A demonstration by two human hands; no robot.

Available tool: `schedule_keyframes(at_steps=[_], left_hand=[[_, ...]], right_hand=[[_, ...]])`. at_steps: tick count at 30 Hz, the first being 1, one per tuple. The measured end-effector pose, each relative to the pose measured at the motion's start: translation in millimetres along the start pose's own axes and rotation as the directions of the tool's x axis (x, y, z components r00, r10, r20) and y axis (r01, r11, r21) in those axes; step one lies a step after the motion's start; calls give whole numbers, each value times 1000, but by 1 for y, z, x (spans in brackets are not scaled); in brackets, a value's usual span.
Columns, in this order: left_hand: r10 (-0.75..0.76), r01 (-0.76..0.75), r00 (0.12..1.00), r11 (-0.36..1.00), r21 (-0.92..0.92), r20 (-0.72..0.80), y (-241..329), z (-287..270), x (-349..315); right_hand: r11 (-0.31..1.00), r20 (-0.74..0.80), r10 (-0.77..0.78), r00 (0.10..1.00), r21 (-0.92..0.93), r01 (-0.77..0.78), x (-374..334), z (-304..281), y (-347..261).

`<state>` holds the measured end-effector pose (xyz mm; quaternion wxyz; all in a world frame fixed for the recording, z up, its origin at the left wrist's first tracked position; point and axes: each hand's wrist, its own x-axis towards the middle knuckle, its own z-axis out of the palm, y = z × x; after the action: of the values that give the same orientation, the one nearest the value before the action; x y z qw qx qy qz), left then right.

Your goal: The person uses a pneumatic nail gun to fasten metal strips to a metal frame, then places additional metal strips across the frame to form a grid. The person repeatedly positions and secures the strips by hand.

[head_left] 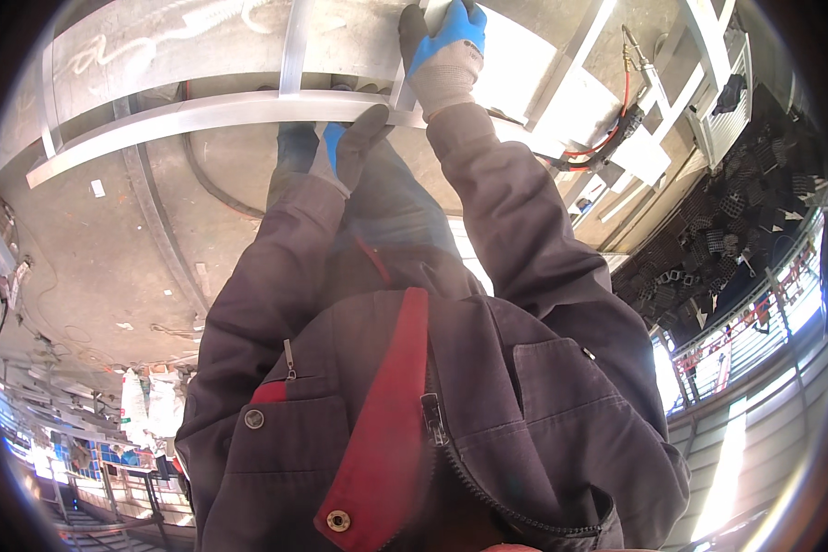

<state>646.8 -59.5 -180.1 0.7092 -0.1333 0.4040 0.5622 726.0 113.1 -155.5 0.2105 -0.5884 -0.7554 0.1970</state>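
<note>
1. I find the light metal frame (pixel 189 115) ahead of the wearer's legs (pixel 391 198), its long rail bowed by my fisheye lens and lying across the view.

2. The left hand (pixel 351 143), in a grey and blue glove, sits against the near side of that rail, fingers bent. I judge it is steadying the edge, but I cannot tell whether the fingers close around it.

3. The right hand (pixel 443 51) reaches farther out, over a crossbar (pixel 404 92), thumb and fingers spread around something pale. It looks like a grasp on that bar; the glove covers the contact, so I cannot confirm it.

4. Holding at two spread points probably keeps the frame from twisting. Its other crossbar (pixel 293 51) meets the rail left of both hands, likely as bracing.

5. The red and black hoses (pixel 603 152) lie to the right, perhaps placed for easy reach.

6. For writing, I get a loose white scrawl (pixel 166 37) on the grey surface beyond the rail, which I can't make out. The right glove carries a tiny dark mark, too small to read, and I spot no clear label on the frame.
</note>
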Motion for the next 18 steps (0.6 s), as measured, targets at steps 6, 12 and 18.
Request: schedule_keyframes(at_steps=[6, 12, 18], left_hand=[[-9, 9, 1000, 999, 41, 7, -9, -10, 2], [-48, 48, 999, 999, 26, 20, -20, -22, 10], [6, -7, 1000, 999, 45, 23, -20, -19, 7]], right_hand=[[998, -34, -45, 998, -43, 44, -1, 6, 6], [997, -73, -69, 995, -48, 65, -2, 9, 8], [998, -57, -52, 997, -29, 50, -1, 8, 3]])
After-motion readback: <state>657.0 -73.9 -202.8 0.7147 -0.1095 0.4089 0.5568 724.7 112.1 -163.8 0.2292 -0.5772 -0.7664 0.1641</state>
